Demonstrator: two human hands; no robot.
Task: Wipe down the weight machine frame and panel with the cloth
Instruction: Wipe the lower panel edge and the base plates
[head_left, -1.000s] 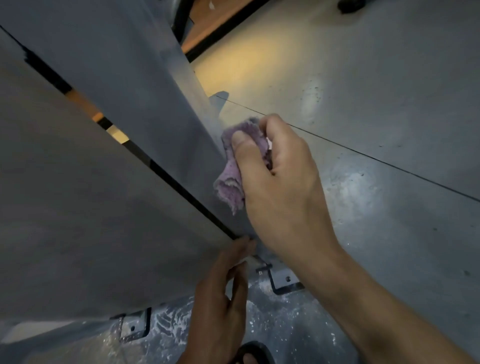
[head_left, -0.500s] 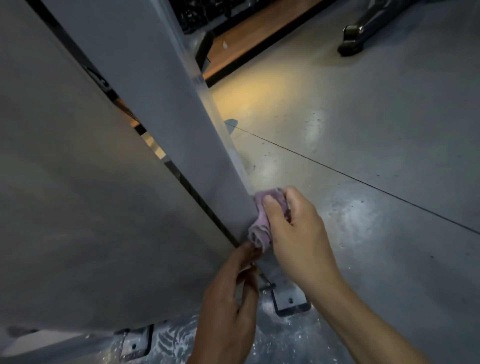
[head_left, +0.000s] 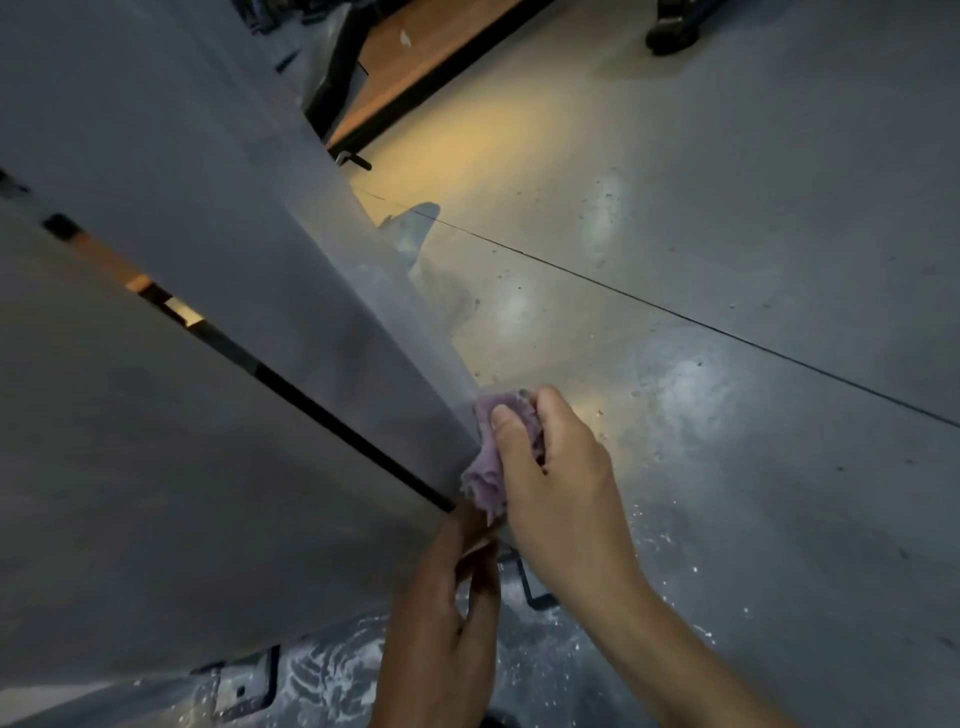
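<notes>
Head view: we wipe low on the frame (head_left: 291, 291), near its foot.

Our right hand (head_left: 558, 493) grips the bunched cloth (head_left: 488, 467), thumb on top, and presses it to the frame's right edge just above the floor (head_left: 727, 234). Our left hand (head_left: 441, 623) lies with fingers fairly straight, tips touching the bottom corner of the panel (head_left: 156, 493) just below the cloth, holding nothing. We judge this pass nearly at the bottom of the frame; how much of either surface is already clean we cannot tell, and the broad panel looks likely still to do. The frame's long axis runs from upper left down to lower right, ending by the floor bracket (head_left: 530, 587). The cloth hangs along that edge.
</notes>
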